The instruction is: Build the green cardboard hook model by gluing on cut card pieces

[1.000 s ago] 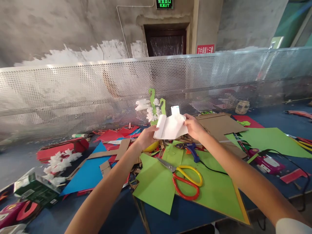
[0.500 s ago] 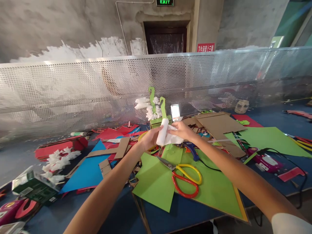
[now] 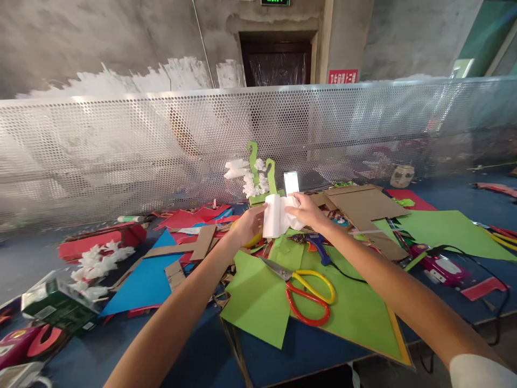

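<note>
Centre of frame: the white tissue (image 3: 272, 216) is between my two hands, apparently raised over the scraps rather than laid on the desk (image 3: 283, 362); I judge this keeps so thin a sheet from snagging.

Left grip (image 3: 245, 226): fingers drawn together on the tissue's left side, where it stands as a smooth, upright fold or roll. Likely purpose: to steady that shape. Thumb placement not clear at this scale.

Right grip (image 3: 306, 209): fingers bent in over the crumpled right part, thumb and fingers close together on it. Pressure looks light; firm pinching would probably crease or tear the layer. Exact fingertip contact cannot be told.

Just behind, the green cut-out (image 3: 271, 177) with hooked tops and white ruffles stands upright, near the lit phone (image 3: 291, 182). The screen faces me, presumably so it can be read; its support is hidden.

Lower centre: scissors (image 3: 309, 295) rest on green card (image 3: 258, 310), handles toward me, presumably for easy reach. Glue gun (image 3: 317, 245) lies above them, below my right grip, its cord running right.
</note>
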A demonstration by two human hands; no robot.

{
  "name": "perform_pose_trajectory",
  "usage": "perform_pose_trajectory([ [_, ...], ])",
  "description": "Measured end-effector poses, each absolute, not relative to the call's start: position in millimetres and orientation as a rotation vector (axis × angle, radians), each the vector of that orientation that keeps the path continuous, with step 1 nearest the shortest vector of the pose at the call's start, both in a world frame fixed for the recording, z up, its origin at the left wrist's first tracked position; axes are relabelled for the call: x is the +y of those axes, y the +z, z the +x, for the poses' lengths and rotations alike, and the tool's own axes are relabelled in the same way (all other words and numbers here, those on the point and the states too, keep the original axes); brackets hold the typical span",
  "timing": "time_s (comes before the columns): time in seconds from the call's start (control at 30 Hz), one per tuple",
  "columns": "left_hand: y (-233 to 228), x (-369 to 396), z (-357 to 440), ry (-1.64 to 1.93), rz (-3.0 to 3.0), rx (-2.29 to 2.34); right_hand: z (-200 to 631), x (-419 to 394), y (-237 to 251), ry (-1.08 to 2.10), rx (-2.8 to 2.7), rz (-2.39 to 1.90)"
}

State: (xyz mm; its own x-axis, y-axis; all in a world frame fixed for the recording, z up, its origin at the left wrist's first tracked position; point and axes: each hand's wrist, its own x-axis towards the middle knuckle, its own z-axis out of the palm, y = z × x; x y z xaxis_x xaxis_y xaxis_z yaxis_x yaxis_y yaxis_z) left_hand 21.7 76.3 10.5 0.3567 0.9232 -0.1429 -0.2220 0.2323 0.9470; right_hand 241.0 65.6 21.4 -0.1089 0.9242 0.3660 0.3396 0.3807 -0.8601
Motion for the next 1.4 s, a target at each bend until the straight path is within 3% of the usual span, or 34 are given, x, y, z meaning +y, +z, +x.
perform_pose_trajectory([
  [0.47,14.5,76.0,18.8,1.131,1.078,0.835,245.5,65.9,24.9,0.896,-1.541,-0.965],
  [0.83,17.3,80.3,18.5,1.127,1.090,0.778,268.1,85.4,0.2,0.610,-1.643,-1.134],
  [1.03,34.5,91.6,-24.2,1.406,0.933,0.949,350.7,92.5,-1.7,0.406,-1.593,-1.423],
  [1.2,38.5,85.5,-34.4,1.290,1.164,0.897,412.2,92.1,3.7,0.321,-1.631,-1.552],
  [1.33,29.5,72.6,-1.1,1.101,1.238,0.843,369.4,71.4,20.9,0.142,-1.814,-1.434],
  [1.4,24.0,67.4,14.4,1.062,1.209,0.832,329.6,59.2,27.3,0.218,-1.899,-1.344],
])
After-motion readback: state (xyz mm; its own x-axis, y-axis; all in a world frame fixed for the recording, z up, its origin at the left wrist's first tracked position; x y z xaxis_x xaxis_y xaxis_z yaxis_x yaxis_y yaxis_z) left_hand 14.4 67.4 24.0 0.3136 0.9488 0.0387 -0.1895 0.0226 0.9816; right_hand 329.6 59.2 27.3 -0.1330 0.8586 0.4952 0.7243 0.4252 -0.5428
